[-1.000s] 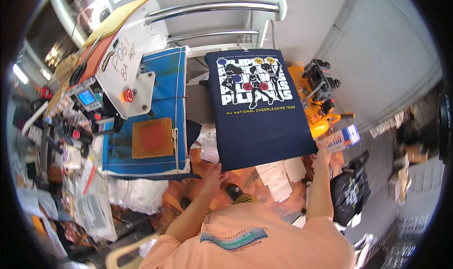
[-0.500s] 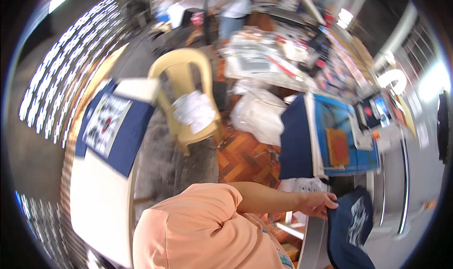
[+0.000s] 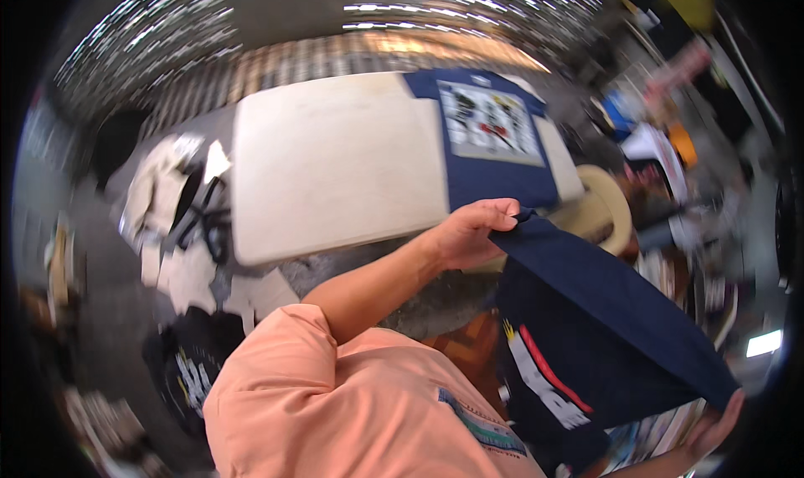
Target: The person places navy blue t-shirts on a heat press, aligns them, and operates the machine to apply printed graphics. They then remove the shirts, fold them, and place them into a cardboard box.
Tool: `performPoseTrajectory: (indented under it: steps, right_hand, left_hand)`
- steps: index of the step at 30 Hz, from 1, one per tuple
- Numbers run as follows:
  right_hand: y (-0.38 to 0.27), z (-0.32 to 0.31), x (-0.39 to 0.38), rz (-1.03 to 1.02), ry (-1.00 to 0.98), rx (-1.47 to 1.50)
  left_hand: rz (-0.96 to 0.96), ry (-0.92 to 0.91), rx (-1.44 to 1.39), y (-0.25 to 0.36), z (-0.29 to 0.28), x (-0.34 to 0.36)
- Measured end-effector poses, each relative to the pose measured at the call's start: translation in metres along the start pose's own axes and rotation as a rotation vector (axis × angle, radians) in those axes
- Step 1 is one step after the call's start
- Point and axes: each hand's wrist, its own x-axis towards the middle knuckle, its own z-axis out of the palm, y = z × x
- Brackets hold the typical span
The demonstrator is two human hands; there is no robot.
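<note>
A navy T-shirt [image 3: 628, 310] with a white, red and yellow print hangs stretched between my two hands. My left hand [image 3: 477, 231] pinches one upper end of it, in front of the white table. At the lower right my right hand [image 3: 716, 423] holds the opposite end, its fingers partly behind the cloth. The shirt droops in a fold, so part of its print is covered. Beyond my left hand, another navy T-shirt [image 3: 494, 183] lies flat on the right part of the table, with a grey and white printed panel facing up.
The long white table [image 3: 335, 168] stands ahead. A yellow plastic chair [image 3: 615, 210] is at its right end. To the left lie paper or cardboard pieces [image 3: 188, 277] and a dark printed garment [image 3: 197, 361]. Louvred openings run along the far wall.
My view has swung left from the cluttered work area to the white table. The navy shirt, earlier hanging from my left hand at the lower right, is now spread between both hands.
</note>
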Motion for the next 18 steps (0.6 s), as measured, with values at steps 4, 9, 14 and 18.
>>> performPoseTrajectory:
  steps: [4,9,14,18]
  right_hand:
    - [0.099,0.148,-0.007,-1.138,-0.359,-0.454]
    - [0.13,0.255,-0.057,-0.024,-0.648,0.44]
    - [0.097,0.323,-0.067,0.131,-0.677,0.617]
    - [0.071,0.382,-0.083,0.286,-0.746,0.713]
  left_hand:
    - [0.142,0.296,0.315,0.047,0.016,-0.118]
    - [0.313,0.461,0.567,0.015,0.065,-0.21]
    - [0.576,0.617,0.659,-0.038,0.128,-0.253]
    - [0.865,0.503,0.681,-0.05,0.179,-0.274]
